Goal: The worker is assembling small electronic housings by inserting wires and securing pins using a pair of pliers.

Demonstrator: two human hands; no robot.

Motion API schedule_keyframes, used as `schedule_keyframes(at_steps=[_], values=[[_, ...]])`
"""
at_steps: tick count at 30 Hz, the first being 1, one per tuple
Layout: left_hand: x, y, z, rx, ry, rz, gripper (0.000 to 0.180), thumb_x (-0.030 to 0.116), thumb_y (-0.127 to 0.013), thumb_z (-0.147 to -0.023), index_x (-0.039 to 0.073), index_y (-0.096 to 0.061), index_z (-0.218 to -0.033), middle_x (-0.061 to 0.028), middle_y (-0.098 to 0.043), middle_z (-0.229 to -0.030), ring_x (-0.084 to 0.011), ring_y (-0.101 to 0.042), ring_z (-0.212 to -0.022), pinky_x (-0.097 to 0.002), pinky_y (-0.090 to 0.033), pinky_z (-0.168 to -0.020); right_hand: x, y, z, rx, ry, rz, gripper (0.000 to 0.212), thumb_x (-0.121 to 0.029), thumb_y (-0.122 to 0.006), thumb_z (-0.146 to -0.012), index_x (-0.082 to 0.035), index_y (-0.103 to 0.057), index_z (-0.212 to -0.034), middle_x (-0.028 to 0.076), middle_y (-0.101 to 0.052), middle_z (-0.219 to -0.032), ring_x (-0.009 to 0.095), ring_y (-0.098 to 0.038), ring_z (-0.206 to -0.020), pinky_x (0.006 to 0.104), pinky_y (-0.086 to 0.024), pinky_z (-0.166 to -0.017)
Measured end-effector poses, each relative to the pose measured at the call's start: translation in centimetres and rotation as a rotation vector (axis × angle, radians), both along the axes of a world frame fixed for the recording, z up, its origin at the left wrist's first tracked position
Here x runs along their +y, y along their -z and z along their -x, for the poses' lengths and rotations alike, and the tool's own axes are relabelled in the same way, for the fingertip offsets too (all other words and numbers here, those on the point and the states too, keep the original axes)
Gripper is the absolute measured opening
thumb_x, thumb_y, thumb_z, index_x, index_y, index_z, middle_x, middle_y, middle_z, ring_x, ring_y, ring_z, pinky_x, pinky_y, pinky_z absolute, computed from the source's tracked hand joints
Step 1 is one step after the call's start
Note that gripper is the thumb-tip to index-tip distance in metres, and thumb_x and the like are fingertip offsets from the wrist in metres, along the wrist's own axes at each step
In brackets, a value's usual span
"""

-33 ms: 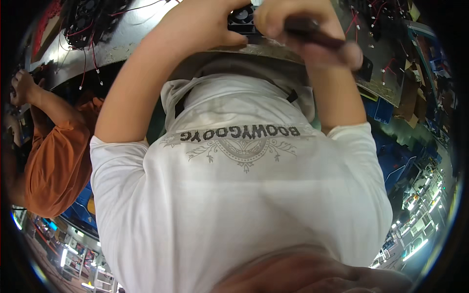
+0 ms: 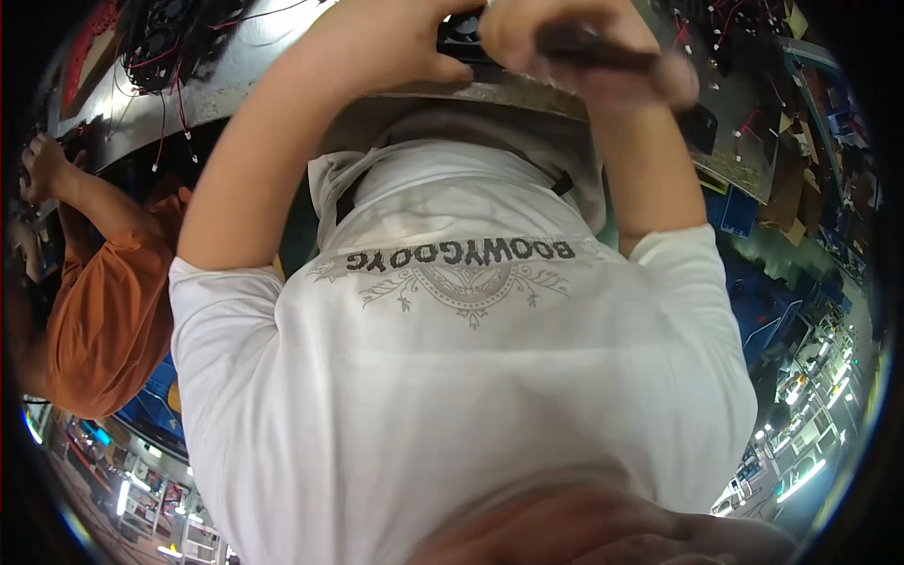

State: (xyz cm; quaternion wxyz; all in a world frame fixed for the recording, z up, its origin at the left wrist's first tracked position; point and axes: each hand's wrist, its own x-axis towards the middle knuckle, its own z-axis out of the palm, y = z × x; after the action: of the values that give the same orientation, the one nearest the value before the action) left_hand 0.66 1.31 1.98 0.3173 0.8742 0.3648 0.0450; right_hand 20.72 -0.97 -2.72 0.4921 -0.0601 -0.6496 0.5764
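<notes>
Counter [image 2: 217,85]: spread across the far side.
Left hand [image 2: 405,47]: curved rightward, thumb extended; grasp cannot be told.
Right hand [image 2: 513,38]: turned inward from the right, fingers clenched on dark tool [image 2: 603,49], blurred.
Black fan [image 2: 461,30]: positioned between hands; tool work judged underway, steady bracing called for.

The fan [image 2: 461,28] was black and the blurred tool [image 2: 607,52] dark brown, while the tabletop [image 2: 212,111] was silver-grey. The white shirt [image 2: 508,395] bore dark lettering and a grey scrollwork pattern [image 2: 466,287]; a co-worker's sleeve [image 2: 105,330] was rust orange, and one bin [image 2: 739,212] was blue.
</notes>
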Motion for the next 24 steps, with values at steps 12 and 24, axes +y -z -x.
schedule_keyframes(at_steps=[12,24], values=[[0.9,0.4,-0.2,0.112,0.147,-0.087,0.048,0.031,-0.082,-0.075,0.010,-0.070,-0.116,-0.0199,-0.069,-0.097,-0.0401,-0.067,-0.094,-0.0481,-0.053,-0.084,-1.9,-2.3,-0.8,0.015,0.292,0.335,0.122,-0.098,-0.049,-0.070,0.014,-0.062,-0.117,0.016,-0.067,-0.088,0.018,-0.061,-0.068,0.0269,-0.049,-0.061],[-0.7,1.2,0.6,0.047,0.016,-0.004,0.047,0.032,-0.081,-0.077,0.008,-0.065,-0.115,-0.0212,-0.066,-0.098,-0.0410,-0.065,-0.098,-0.0487,-0.051,-0.087,-5.0,0.4,2.4,0.230,0.475,0.197,0.133,-0.104,-0.056,-0.055,0.008,-0.055,-0.126,0.013,-0.064,-0.098,0.018,-0.061,-0.088,0.0292,-0.049,-0.078]])
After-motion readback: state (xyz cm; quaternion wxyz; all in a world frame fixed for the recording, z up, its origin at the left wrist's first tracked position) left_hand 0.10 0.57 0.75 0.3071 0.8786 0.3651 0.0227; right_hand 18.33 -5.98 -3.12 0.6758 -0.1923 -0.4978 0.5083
